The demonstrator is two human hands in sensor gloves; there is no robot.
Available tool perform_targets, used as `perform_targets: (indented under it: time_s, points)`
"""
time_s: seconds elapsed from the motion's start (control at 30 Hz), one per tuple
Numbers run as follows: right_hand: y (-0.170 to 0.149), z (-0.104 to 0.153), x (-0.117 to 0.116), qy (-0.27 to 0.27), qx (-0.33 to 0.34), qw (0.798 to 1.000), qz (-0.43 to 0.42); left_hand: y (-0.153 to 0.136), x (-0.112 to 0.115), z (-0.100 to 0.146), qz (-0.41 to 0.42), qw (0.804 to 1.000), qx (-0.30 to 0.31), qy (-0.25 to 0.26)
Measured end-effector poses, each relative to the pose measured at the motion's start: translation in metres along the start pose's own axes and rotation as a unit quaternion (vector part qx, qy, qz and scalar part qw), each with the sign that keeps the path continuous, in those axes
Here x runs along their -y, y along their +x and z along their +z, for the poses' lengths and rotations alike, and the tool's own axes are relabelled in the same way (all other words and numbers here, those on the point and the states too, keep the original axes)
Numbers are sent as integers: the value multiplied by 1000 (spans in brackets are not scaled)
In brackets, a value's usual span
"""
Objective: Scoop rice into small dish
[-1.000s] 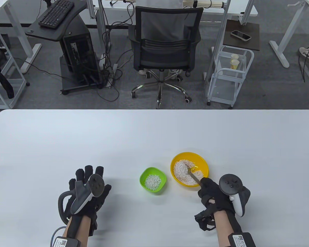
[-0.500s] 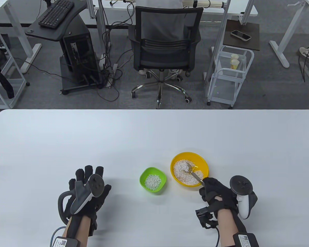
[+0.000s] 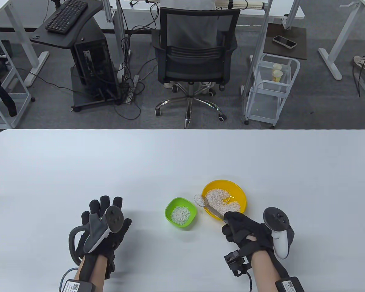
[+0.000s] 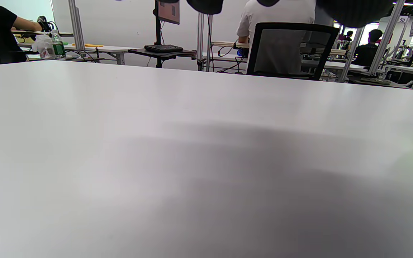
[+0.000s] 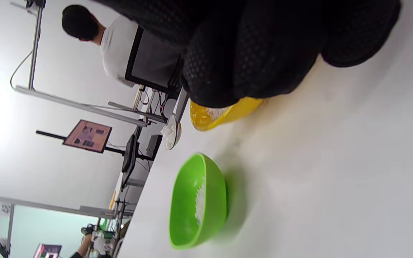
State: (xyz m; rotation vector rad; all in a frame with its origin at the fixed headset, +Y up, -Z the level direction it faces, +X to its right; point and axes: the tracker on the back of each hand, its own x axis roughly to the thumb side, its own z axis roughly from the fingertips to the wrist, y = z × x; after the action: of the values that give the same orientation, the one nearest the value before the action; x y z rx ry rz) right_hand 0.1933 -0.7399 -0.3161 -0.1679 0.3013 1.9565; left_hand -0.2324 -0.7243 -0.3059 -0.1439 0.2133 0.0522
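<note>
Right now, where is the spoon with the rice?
In the table view, the spoon is held by the right hand, its loaded bowl above the yellow bowl's left rim, just right of the green dish.

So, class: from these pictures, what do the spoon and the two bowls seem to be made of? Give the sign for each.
Spoon: probably metal, polished; it is thin, grey and glints.
Green bowl: likely plastic, smooth with a slight sheen; the colour is bright, even and opaque, the rim rounded.
Yellow bowl: likely plastic too, glossy, with the same solid colour. Melamine cannot be ruled out for either.
</note>
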Motion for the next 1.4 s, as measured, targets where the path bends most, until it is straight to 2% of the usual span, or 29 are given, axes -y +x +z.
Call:
perform_targets:
  time_s: [0.2, 0.33, 0.47, 0.57, 0.67, 0.7, 0.8, 0.87, 1.0, 1.1, 1.13, 1.2, 1.23, 1.3, 1.37, 1.4]
  points:
    - [12, 7, -36, -6, 45, 990, 135, -1, 0, 0, 4, 1000, 0, -1]
    - [21, 14, -58, -35, 106, 965, 237, -2, 0, 0, 3, 1000, -1, -1]
    - [31, 22, -73, -77, 169, 921, 341, -3, -1, 0, 4, 1000, -2, -3]
    - [36, 27, -81, -120, 221, 880, 403, -4, 0, 0, 7, 1000, 0, -1]
    - [40, 32, -86, -156, 267, 822, 477, -4, 0, 0, 4, 1000, 0, -3]
    - [40, 33, -86, -163, 276, 810, 491, -4, 0, 0, 4, 1000, 0, -3]
    - [42, 36, -91, -177, 315, 743, 563, -4, 0, 0, 5, 1000, 0, -3]
    - [43, 37, -92, -179, 322, 730, 576, -4, 0, 0, 4, 1000, 0, -4]
    - [50, 40, -80, -197, 319, 757, 536, -4, 0, 0, 1, 1000, -2, -6]
    - [56, 44, -53, -241, 297, 779, 496, -4, -1, 1, 8, 1000, 1, -1]
    - [56, 44, -46, -255, 291, 779, 493, -4, -1, 1, 8, 1000, 2, 0]
    - [56, 41, -26, -289, 255, 755, 531, -4, -1, 1, 7, 1000, 2, -1]
    - [54, 39, -20, -290, 235, 749, 548, -4, -1, 1, 6, 1000, 2, -1]
    - [48, 32, -6, -291, 196, 747, 565, -4, -1, 1, 5, 1000, 2, -1]
    - [41, 23, 8, -261, 133, 781, 551, -4, 0, 0, 6, 1000, 2, -2]
    - [39, 20, 11, -252, 120, 790, 545, -4, 0, 0, 4, 1000, 1, -4]
